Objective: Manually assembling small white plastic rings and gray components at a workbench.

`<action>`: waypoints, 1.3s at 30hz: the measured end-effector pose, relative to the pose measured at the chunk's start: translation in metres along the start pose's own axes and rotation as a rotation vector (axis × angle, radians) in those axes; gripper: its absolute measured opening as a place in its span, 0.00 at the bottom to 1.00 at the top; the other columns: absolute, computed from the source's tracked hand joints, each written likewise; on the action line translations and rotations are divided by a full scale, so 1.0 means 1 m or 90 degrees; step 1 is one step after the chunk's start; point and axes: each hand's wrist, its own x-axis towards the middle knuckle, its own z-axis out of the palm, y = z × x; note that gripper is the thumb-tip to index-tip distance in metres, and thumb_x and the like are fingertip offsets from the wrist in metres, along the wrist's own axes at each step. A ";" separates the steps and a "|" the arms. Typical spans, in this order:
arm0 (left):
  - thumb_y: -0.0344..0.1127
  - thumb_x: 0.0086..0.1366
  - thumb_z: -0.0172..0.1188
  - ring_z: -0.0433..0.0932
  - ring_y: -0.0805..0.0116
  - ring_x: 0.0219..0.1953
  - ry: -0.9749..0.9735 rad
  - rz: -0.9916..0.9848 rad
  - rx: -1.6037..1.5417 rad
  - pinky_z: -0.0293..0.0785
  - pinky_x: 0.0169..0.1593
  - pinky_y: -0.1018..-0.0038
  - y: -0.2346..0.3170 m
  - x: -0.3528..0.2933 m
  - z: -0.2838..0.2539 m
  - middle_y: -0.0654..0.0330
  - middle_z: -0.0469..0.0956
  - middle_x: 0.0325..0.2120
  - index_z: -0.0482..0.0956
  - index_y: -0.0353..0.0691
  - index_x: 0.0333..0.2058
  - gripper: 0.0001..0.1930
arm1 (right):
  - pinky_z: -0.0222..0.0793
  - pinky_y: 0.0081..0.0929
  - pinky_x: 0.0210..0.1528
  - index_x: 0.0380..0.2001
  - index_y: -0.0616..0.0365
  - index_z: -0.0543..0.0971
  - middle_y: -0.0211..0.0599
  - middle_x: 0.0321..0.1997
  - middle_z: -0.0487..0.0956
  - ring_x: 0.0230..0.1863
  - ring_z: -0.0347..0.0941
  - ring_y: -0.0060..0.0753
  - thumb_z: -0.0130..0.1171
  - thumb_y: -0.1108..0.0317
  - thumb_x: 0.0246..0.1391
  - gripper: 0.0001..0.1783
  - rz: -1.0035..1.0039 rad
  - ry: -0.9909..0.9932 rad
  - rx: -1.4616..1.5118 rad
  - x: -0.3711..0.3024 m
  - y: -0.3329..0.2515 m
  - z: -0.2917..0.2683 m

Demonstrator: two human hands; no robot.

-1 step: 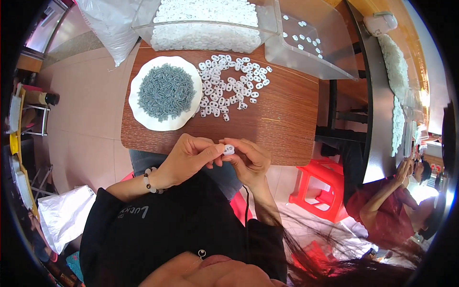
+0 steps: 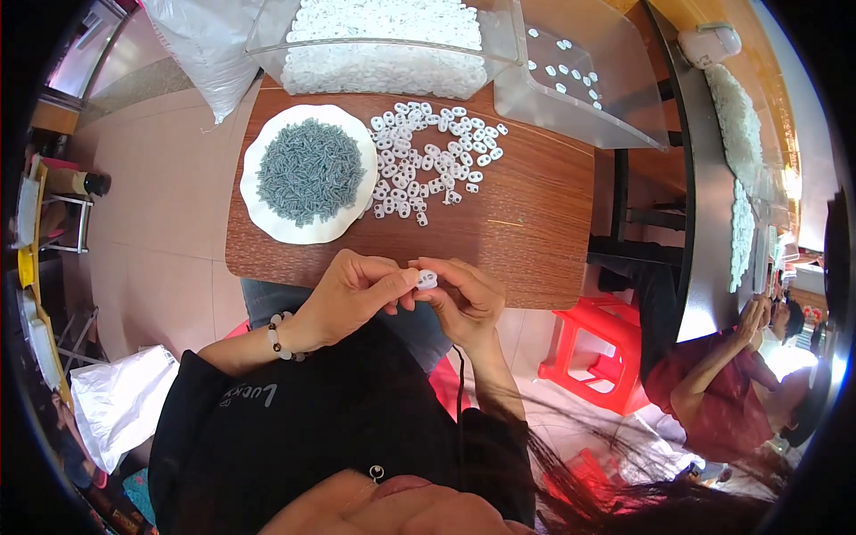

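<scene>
A small white oval plastic piece with two holes [image 2: 427,279] is held up just off the table's near edge. The thumb and forefinger of my right hand [image 2: 471,301] grip it from the right. My left hand [image 2: 358,292] is closed too, thumb and fingers pinched at the piece's left edge; whether a tiny part is hidden between them, I cannot make out. Beyond my hands, a white wavy-rimmed plate [image 2: 259,214] carries a heap of small grey-blue rod-like parts [image 2: 310,169]. To its right, many similar white pieces [image 2: 428,160] are spread over the brown table [image 2: 526,232].
A clear bin [image 2: 383,67] full of white pieces stands at the table's back. Right of it, another clear bin [image 2: 580,116] holds several pieces. A red stool [image 2: 593,352] is at the right. A person in dark red [image 2: 722,401] sits by a black table [image 2: 713,214].
</scene>
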 end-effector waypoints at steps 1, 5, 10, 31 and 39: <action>0.36 0.68 0.54 0.73 0.78 0.25 0.001 0.000 0.000 0.68 0.31 0.81 -0.001 0.000 0.000 0.61 0.78 0.24 0.82 0.31 0.31 0.14 | 0.74 0.23 0.34 0.43 0.62 0.80 0.41 0.34 0.82 0.32 0.79 0.31 0.68 0.76 0.45 0.19 0.008 -0.003 0.008 0.000 0.001 0.000; 0.36 0.68 0.54 0.72 0.78 0.26 0.004 0.001 -0.008 0.68 0.31 0.81 -0.004 0.002 -0.001 0.61 0.78 0.24 0.82 0.31 0.31 0.14 | 0.74 0.23 0.35 0.44 0.62 0.80 0.42 0.36 0.82 0.34 0.79 0.31 0.68 0.76 0.44 0.20 0.010 0.001 0.034 0.000 0.005 0.002; 0.36 0.69 0.54 0.72 0.78 0.26 -0.005 0.003 -0.010 0.68 0.31 0.81 -0.003 0.002 -0.003 0.62 0.77 0.24 0.82 0.31 0.31 0.14 | 0.75 0.23 0.35 0.45 0.62 0.80 0.42 0.36 0.82 0.34 0.79 0.31 0.68 0.75 0.45 0.20 0.001 -0.004 0.048 0.002 0.005 0.001; 0.41 0.69 0.50 0.69 0.83 0.25 0.021 -0.138 -0.100 0.65 0.28 0.83 -0.032 0.008 -0.035 0.68 0.73 0.23 0.80 0.37 0.33 0.14 | 0.72 0.26 0.39 0.39 0.62 0.82 0.45 0.31 0.82 0.33 0.80 0.34 0.61 0.59 0.55 0.16 0.061 0.286 -0.765 0.184 0.001 -0.175; 0.41 0.70 0.48 0.68 0.85 0.26 0.037 -0.137 -0.073 0.62 0.28 0.86 -0.035 0.007 -0.049 0.68 0.74 0.30 0.77 0.37 0.41 0.14 | 0.67 0.24 0.27 0.29 0.59 0.79 0.37 0.28 0.78 0.27 0.74 0.31 0.63 0.70 0.52 0.05 -0.056 -0.007 -0.477 0.101 0.024 -0.077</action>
